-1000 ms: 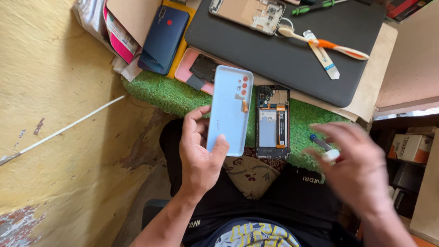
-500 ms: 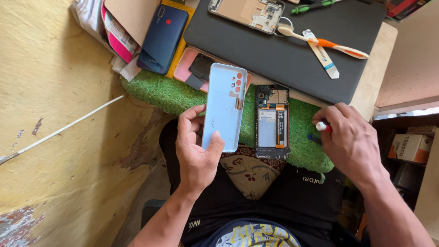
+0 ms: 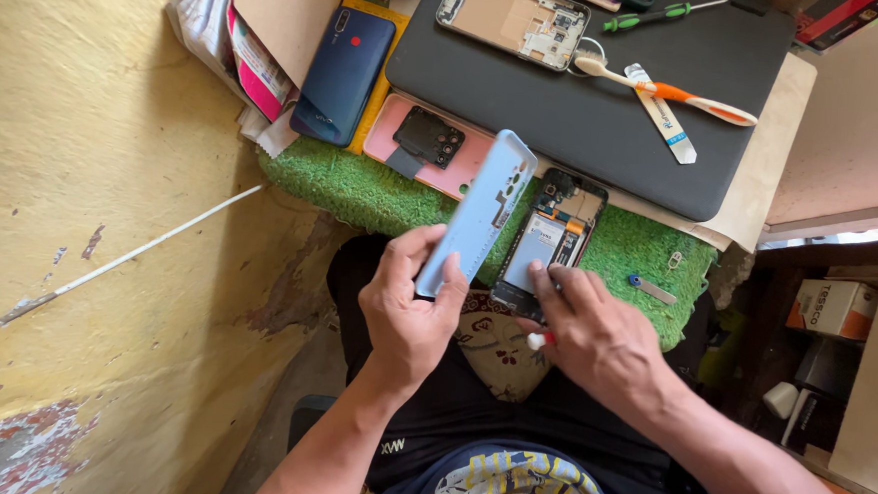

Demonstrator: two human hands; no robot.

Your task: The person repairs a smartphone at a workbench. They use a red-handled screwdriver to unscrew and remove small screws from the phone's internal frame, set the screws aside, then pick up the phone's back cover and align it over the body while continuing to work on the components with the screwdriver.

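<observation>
My left hand (image 3: 411, 311) grips a light blue phone back cover (image 3: 479, 211) by its lower end, tilted on edge above the green mat (image 3: 342, 184). Just right of it lies an opened phone (image 3: 549, 241) with its battery and circuit board showing. My right hand (image 3: 595, 335) rests on the lower end of that phone, fingers on its bottom edge, and holds a small white and red tool (image 3: 537, 338) under the palm.
A dark grey pad (image 3: 606, 115) behind carries a bare phone frame (image 3: 516, 19), a toothbrush (image 3: 668, 89) and a green screwdriver (image 3: 651, 16). A pink phone (image 3: 426, 146) and a dark blue phone (image 3: 345, 75) lie left. A yellow wall (image 3: 82, 178) stands close on the left.
My left hand turned the blue cover from flat to edge-on. My right hand moved left from the mat's right side onto the opened phone's lower end.
</observation>
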